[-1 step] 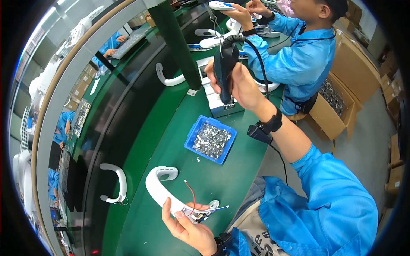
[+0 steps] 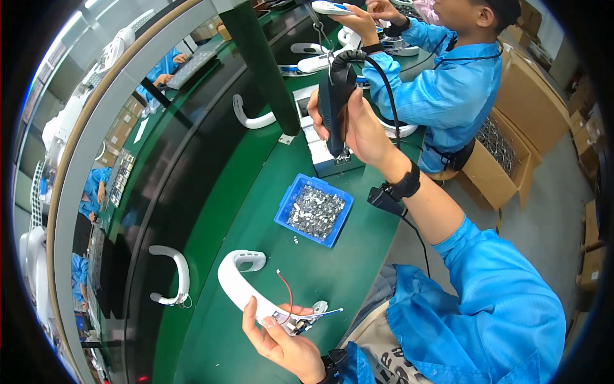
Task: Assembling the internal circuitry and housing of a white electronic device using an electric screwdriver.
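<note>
My left hand [image 2: 281, 342] grips one end of a white curved plastic housing [image 2: 238, 281] just above the green bench; red and blue wires [image 2: 289, 296] stick out by my fingers. My right hand [image 2: 361, 128] is raised and holds a dark electric screwdriver [image 2: 334, 102] upright, its tip pointing down at a small white-topped box [image 2: 323, 150]. A black wrist strap [image 2: 404, 187] with a cord sits on that wrist. A blue tray of small silver screws [image 2: 314, 211] lies between my hands.
Two more white curved housings [image 2: 174, 274] [image 2: 252, 118] lie on the dark conveyor belt. A green post [image 2: 259, 61] rises beside the box. Another person in a blue coat [image 2: 448, 83] works at the far right, next to cardboard boxes of parts [image 2: 502, 150].
</note>
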The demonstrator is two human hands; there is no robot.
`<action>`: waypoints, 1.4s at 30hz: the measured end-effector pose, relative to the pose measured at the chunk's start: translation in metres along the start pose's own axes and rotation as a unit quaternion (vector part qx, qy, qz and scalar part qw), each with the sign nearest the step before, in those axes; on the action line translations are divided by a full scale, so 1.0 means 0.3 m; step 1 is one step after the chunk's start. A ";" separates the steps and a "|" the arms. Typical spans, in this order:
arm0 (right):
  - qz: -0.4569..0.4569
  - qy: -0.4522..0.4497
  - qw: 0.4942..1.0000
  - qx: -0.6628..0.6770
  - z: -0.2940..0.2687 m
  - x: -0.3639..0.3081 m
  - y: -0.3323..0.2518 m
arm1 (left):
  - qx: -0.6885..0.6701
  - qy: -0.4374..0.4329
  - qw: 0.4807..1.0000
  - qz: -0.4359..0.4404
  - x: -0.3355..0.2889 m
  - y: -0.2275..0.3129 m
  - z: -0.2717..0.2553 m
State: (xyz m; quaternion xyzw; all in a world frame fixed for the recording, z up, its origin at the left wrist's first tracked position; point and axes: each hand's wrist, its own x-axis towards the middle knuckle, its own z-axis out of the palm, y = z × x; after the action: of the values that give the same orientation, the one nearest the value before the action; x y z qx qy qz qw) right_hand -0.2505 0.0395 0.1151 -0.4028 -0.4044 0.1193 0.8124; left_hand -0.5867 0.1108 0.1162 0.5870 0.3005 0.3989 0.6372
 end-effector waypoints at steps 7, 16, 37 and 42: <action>0.013 0.043 0.996 -0.083 -0.038 0.012 0.044 | 0.036 0.030 0.999 0.020 0.000 -0.009 -0.004; 0.075 0.037 0.994 -0.065 0.012 -0.017 0.002 | 0.014 0.001 1.000 0.004 0.007 0.003 -0.003; 0.181 -0.266 0.928 0.187 0.769 -0.184 -0.235 | -0.054 0.007 0.998 0.044 -0.017 -0.040 -0.079; 0.196 -0.266 0.929 0.166 0.814 -0.199 -0.244 | -0.055 0.001 0.998 0.039 -0.025 -0.039 -0.116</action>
State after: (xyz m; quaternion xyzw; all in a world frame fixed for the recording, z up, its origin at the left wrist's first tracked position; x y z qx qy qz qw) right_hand -0.4826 0.0974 0.2218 -0.2869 -0.4931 0.4447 0.6905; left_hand -0.6183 0.1220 0.0993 0.5616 0.2556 0.4402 0.6523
